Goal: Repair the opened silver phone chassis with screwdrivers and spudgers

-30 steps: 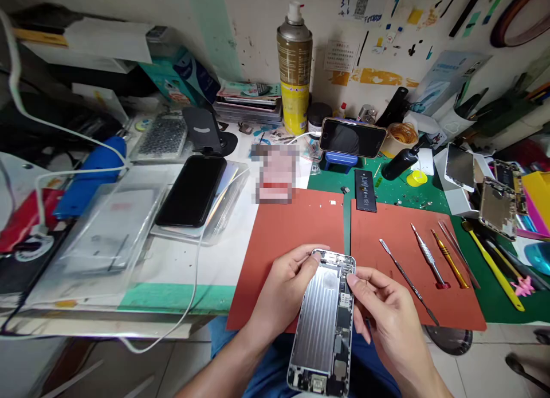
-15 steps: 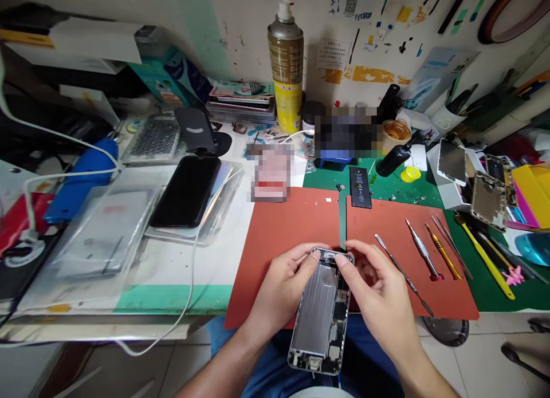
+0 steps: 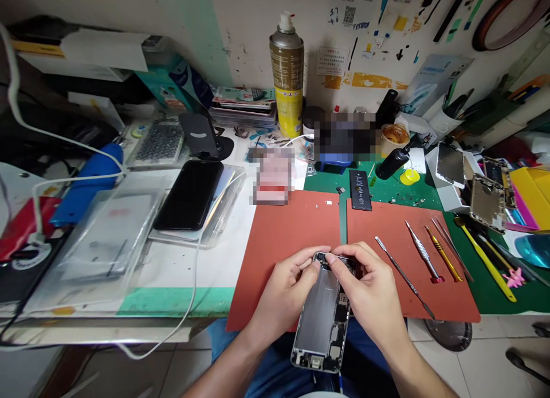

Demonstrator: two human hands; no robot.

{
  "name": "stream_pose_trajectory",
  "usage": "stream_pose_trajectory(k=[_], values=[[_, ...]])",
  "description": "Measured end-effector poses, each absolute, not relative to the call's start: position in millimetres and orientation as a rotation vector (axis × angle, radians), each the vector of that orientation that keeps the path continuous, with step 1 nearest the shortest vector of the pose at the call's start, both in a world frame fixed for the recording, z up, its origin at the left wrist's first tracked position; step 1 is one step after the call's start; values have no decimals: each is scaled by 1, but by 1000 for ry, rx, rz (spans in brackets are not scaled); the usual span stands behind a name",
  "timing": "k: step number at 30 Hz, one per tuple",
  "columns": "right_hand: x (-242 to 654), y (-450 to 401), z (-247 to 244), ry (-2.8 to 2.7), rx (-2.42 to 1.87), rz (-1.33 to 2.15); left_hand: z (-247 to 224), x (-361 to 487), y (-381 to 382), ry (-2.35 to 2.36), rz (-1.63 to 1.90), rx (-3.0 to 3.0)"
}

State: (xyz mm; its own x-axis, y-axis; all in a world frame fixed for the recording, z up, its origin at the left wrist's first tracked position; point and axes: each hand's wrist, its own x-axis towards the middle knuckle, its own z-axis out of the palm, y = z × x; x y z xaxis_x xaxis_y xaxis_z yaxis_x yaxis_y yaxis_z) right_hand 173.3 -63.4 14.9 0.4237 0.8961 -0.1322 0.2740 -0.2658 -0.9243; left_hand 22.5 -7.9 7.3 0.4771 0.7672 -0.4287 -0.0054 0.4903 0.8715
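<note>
An opened phone housing point(image 3: 318, 315), its inner metal back and several small parts exposed, is held tilted over my lap at the bench edge. My left hand point(image 3: 286, 286) grips its upper left corner, thumb on the inner rim and fingers behind. From the other side my right hand point(image 3: 369, 278) is closed at the top end, with its thumb and index finger pinching the top rim near the middle. Whether a small part sits under the right thumb is hidden. Beyond the hands, a loose black phone battery point(image 3: 360, 189) lies at the top of the red mat point(image 3: 296, 226).
Right of my hands lie a metal spudger point(image 3: 404, 278), a silver screwdriver point(image 3: 423, 252), a gold screwdriver point(image 3: 444, 253) and tweezers point(image 3: 453, 249). A black phone point(image 3: 189, 194) rests on plastic sleeves at left. A white cable point(image 3: 195, 272) hangs over the bench edge. A spray can point(image 3: 287, 77) stands behind.
My right thumb and fingers have slid left along the housing's top rim, closer to my left hand. The housing stays in both hands. The view has shifted slightly.
</note>
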Motion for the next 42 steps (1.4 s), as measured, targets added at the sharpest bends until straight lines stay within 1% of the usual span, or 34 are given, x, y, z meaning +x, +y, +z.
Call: stream_pose_trajectory(k=[7,42], values=[[172,-64,16,-1074,-1774,786,8,24,-8,980,564,925],[174,-62,16,-1103,-1757,777,7,22,-10,1015,553,945]])
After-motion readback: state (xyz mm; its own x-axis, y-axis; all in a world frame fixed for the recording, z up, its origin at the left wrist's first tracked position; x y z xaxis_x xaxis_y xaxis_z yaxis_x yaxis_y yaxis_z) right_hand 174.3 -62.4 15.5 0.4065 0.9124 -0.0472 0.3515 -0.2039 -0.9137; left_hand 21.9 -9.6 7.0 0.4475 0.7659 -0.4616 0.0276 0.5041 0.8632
